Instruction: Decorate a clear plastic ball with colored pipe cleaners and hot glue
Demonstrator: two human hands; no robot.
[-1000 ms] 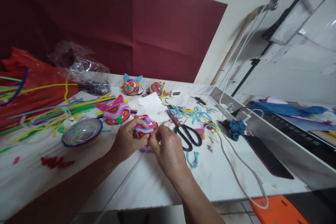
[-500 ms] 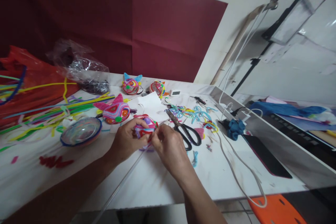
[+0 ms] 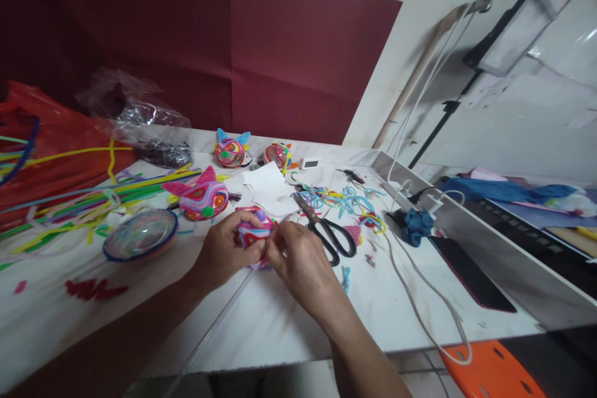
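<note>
My left hand (image 3: pixel 228 247) is closed around a small round ornament (image 3: pixel 257 227) covered in coloured pipe cleaners, mostly red, pink and pale blue with a purple ball. At its right side, my right hand (image 3: pixel 298 258) pinches with thumb and fingers; whatever sits between the fingertips is hidden. A clear thin rod (image 3: pixel 212 326) slants from under the ornament toward the table's front edge. Black-handled scissors (image 3: pixel 333 237) lie just beyond my right hand. Left of my hands rest a pink-eared, pipe-cleaner-covered ornament (image 3: pixel 203 199) and a clear dome (image 3: pixel 142 235) with a blue rim.
Loose pipe cleaners (image 3: pixel 140 189) spread across the left, beside a red plastic bag (image 3: pixel 56 155). Two finished-looking ornaments stand at the back, one with blue ears (image 3: pixel 230 150). Cut scraps (image 3: pixel 352 202), a cable (image 3: pixel 420 305) and a dark phone-like slab (image 3: pixel 473 273) lie to the right.
My right fingers have shifted slightly left and closer against the ornament. The left hand keeps its hold, and the whole view has moved a little.
</note>
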